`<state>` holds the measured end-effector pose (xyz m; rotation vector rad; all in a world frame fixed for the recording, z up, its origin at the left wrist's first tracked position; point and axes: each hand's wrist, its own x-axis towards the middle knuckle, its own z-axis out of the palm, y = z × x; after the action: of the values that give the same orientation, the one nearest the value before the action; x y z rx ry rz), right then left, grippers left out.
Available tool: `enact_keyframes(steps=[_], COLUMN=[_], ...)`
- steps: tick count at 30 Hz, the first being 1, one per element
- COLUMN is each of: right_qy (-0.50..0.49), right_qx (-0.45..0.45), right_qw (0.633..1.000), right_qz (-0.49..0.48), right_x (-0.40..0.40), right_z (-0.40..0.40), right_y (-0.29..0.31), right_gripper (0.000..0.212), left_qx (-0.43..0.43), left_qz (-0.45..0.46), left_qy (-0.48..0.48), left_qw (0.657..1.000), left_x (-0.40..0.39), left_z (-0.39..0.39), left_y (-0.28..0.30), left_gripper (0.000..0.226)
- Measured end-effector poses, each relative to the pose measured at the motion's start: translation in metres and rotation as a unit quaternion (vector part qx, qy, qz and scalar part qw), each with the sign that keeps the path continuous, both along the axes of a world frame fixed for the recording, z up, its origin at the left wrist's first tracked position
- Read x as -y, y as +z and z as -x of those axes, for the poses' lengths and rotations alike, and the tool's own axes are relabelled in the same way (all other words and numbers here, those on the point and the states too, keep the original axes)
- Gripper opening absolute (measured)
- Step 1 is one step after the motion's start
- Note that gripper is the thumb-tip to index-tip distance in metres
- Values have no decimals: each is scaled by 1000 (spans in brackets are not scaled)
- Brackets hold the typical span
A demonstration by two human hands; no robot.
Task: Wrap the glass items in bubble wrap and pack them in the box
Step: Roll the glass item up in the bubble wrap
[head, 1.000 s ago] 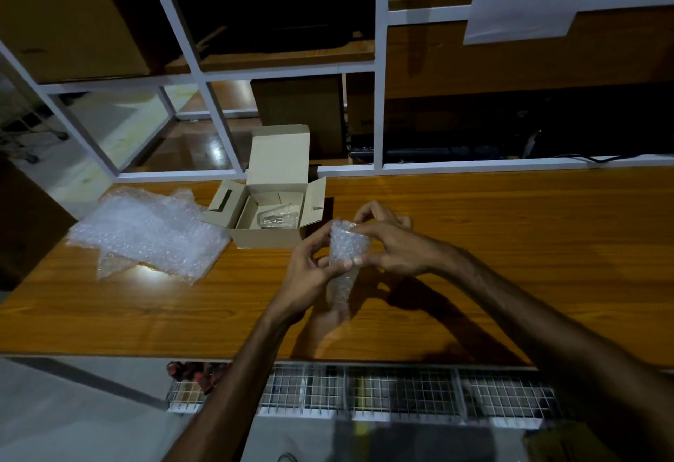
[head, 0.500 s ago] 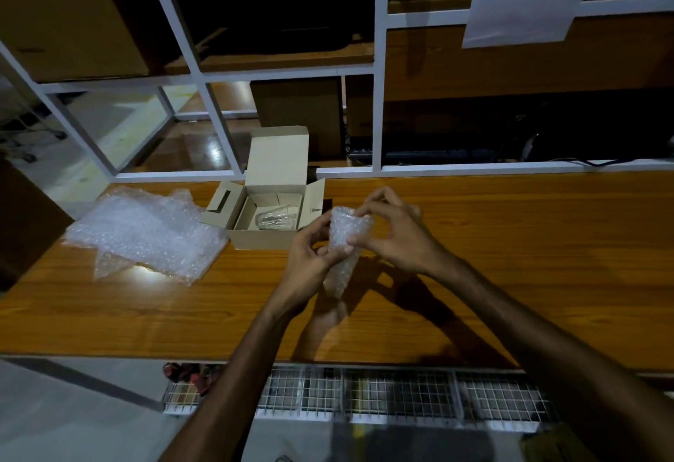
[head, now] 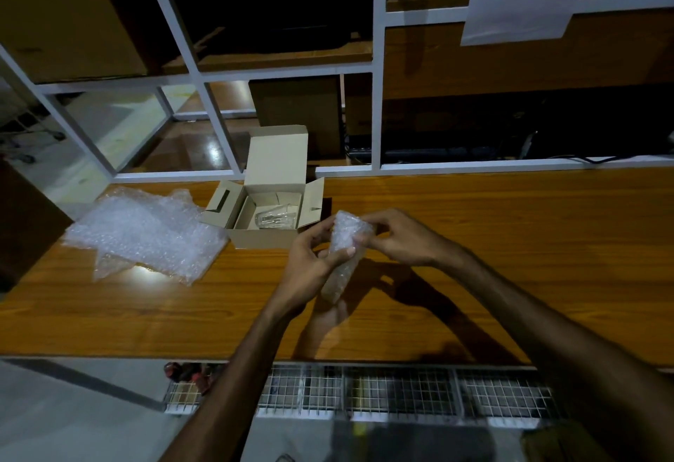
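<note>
Now my left hand (head: pixel 310 268) grips the bubble-wrapped glass (head: pixel 344 250) by its middle, thumb pressed across it, above the wooden table (head: pixel 510 242). My right hand (head: pixel 397 239), at 3 o'clock of the bundle, pinches the wrap at its upper end; since a second ago the bundle has tipped to slant more. At 11 o'clock the open box (head: pixel 270 202) holds what looks like a bare glass (head: pixel 273 220). At 9 o'clock lies spare bubble wrap (head: pixel 146 231), unmoved.
</note>
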<state>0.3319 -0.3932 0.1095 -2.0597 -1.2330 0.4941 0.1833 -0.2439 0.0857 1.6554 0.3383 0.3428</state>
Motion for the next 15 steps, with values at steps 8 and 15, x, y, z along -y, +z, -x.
enact_keyframes(steps=[8, 15], right_qy=[-147, -178], right_qx=[-155, -239], right_qw=[969, 942], right_qz=[-126, -152], right_x=[4, 2], right_z=[2, 7], right_y=[-17, -29], right_gripper=[31, 36], left_qx=[-4, 55], left_qz=[42, 45], left_qy=[61, 183], left_qw=[997, 981], left_x=[4, 13], left_z=[14, 14], left_y=[-16, -27], left_gripper=[72, 34])
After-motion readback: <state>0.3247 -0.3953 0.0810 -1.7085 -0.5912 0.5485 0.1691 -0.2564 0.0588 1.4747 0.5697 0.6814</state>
